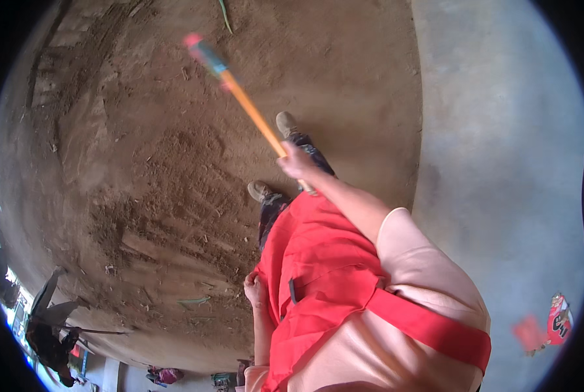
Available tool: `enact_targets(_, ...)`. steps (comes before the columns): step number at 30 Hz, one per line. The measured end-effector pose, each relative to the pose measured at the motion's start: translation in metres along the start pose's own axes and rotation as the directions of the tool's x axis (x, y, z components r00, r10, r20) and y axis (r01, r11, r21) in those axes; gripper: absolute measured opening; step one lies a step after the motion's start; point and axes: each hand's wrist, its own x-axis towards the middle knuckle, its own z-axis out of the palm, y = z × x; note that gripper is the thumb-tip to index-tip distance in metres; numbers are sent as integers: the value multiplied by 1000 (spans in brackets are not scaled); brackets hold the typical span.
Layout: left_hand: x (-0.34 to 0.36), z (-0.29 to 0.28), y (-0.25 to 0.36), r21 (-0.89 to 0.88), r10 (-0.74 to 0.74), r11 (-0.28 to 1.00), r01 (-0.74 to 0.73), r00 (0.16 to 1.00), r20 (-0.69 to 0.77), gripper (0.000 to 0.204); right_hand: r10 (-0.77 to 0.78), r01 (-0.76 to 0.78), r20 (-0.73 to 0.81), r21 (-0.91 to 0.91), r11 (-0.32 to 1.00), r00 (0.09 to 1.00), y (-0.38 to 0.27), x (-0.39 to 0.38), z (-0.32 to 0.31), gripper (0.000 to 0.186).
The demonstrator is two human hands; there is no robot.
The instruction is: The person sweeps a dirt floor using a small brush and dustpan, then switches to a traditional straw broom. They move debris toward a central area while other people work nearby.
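My right hand is closed round the lower part of a long-handled tool with an orange shaft. The shaft slants up and away to the left, and its butt end shows just below my hand, by the red apron. At the far end the tool's head is blurred, greyish green with a pinkish-red tip; its exact kind cannot be made out. My left hand hangs low beside the apron, fingers curled, with nothing visible in it.
Loose brown soil with clods and bits of straw spreads to the left. A smooth grey concrete strip runs along the right, with a red printed wrapper on it. A dark figure, unclear, is at the lower left. A green strip lies far ahead.
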Motion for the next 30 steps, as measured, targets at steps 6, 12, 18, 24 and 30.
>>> enact_targets(6, 19, 27, 102, -125, 31, 992, -33, 999, -19, 22, 618, -504, -238, 399, 766, 749, 134, 61, -155, 13)
enact_targets(12, 24, 54, 198, -202, 96, 977, -68, 987, 132, 23, 770, -677, 190, 631, 379, 608, 199, 98, -253, 15)
enact_targets(18, 22, 54, 236, -135, 53, 990, -35, 990, 133, 19, 600, -624, 181, 122, 772, 779, 45, 95, -83, 33)
enact_targets(24, 9, 49, 260, -196, 1, 981, 4, 1000, 24, 21, 320, -579, 549, 399, 711, 772, -132, 159, -21, 42)
enact_targets(30, 12, 59, 289, -149, 2, 988, -28, 985, -171, 20, 22, -333, 603, 409, 850, 797, -89, 213, -75, 47)
